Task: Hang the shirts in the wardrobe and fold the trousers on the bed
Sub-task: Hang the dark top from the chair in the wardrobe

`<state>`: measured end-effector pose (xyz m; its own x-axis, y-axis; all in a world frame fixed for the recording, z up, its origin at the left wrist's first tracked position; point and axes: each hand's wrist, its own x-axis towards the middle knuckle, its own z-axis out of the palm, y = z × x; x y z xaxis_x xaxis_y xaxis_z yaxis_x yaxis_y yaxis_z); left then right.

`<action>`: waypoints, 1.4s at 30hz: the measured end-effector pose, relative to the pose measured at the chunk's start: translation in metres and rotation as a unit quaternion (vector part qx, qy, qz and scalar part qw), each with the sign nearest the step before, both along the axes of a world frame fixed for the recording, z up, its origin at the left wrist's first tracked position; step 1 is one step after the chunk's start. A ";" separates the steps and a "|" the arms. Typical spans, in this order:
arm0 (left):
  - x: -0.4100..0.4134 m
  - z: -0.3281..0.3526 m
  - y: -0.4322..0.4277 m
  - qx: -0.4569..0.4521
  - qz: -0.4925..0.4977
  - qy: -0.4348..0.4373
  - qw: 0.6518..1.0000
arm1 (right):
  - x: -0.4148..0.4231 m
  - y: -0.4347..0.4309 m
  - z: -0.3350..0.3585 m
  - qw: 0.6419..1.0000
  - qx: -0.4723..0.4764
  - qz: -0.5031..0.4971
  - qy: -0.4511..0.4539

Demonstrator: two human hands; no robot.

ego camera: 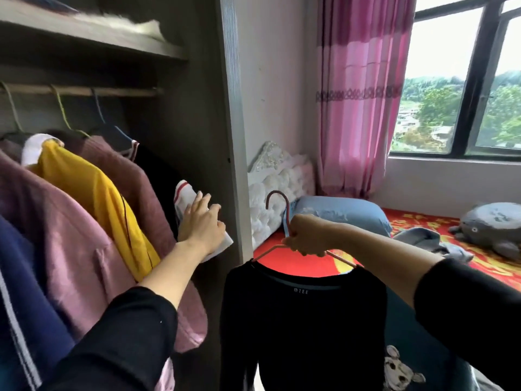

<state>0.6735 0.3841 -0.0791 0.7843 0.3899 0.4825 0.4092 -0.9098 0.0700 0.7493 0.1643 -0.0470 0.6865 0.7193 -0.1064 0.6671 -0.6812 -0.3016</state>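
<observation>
Beneath right hand [306, 235], black shirt [301, 320] on hanger [286, 213].

Black shirt [301, 328] — matt cloth; hanger [277, 198] — smooth coated wire.

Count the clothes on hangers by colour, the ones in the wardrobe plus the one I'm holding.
Pink garments: 2
Yellow garment: 1
Navy garment: 1
Black garments: 2, one in the wardrobe, one on the hanger in the right hand
Total: 6
</observation>
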 end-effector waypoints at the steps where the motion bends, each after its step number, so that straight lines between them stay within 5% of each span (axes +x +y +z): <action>1: 0.007 0.009 0.013 0.030 0.022 0.012 0.999 | 0.008 0.012 0.000 1.000 -0.015 0.008 0.010; 7: 0.030 0.046 0.077 0.149 0.133 0.058 0.978 | 0.041 0.075 0.006 0.997 0.018 -0.010 0.069; 13: 0.040 0.069 0.132 0.182 0.141 0.150 0.962 | 0.054 0.126 0.029 0.994 0.071 -0.034 0.078; 21: 0.028 0.094 0.170 0.153 0.078 0.137 0.976 | 0.057 0.208 0.064 0.989 0.142 -0.028 0.014; 31: 0.026 0.127 0.217 0.140 0.049 0.067 0.987 | 0.080 0.320 0.113 0.942 0.329 -0.009 -0.060; 42: 0.020 0.167 0.274 0.061 0.157 0.071 0.983 | 0.102 0.435 0.188 0.876 0.476 0.058 -0.057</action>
